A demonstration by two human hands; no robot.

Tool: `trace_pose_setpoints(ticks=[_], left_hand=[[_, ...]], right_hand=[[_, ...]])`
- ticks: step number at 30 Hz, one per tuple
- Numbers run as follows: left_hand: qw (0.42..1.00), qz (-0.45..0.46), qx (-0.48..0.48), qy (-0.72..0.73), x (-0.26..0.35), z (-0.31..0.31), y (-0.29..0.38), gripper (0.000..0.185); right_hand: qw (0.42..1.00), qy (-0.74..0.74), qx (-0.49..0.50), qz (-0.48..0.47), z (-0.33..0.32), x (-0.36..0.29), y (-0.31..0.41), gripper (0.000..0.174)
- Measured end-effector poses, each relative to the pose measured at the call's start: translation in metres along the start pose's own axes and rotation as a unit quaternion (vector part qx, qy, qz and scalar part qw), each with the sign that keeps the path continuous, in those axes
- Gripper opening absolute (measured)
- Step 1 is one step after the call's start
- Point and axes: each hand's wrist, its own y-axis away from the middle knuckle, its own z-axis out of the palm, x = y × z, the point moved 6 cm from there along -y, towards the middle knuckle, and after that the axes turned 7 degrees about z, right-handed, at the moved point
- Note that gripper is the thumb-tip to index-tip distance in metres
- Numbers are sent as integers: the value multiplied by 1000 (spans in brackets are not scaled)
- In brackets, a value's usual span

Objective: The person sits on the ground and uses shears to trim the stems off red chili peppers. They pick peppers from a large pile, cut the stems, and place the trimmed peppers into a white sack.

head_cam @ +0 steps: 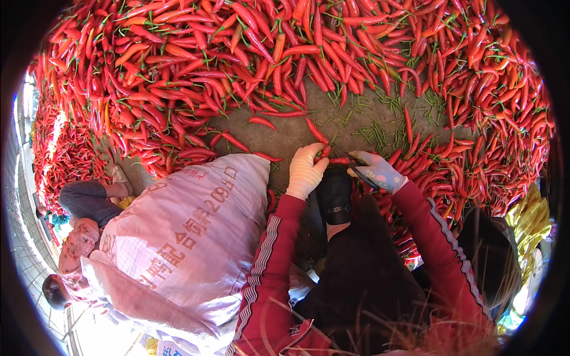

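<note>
My left hand (307, 171), in a pale striped knit glove, holds red chili peppers (325, 151) between thumb and fingers. My right hand (376, 170), in a grey patterned glove, is closed around dark-handled scissors (364, 175), whose blades point up and left towards the peppers. Another red chili pepper (339, 160) lies between the two hands, just above my black shoe (335, 196). Cut green stems (377, 133) are scattered on the brown floor (285, 135) beyond my hands.
Large heaps of red chili peppers (187, 80) curve around the front and both sides. A full white woven sack (191, 231) bearing printed writing stands at my left. Another person (80, 240) sits beyond it. Yellow sacking (530, 218) lies at far right.
</note>
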Motion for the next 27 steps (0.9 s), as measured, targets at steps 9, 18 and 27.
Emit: trace_pose_setpoints(ticks=[9, 18, 27], left_hand=[[938, 92, 182, -282, 21, -45, -45, 34], [968, -23, 6, -251, -9, -25, -57, 25], [982, 21, -15, -187, 13, 8, -6, 26]], right_hand=[[987, -115, 102, 43, -11, 16, -5, 51], [998, -26, 61, 21, -15, 6, -12, 50], [995, -62, 7, 83, -7, 18, -4, 45]])
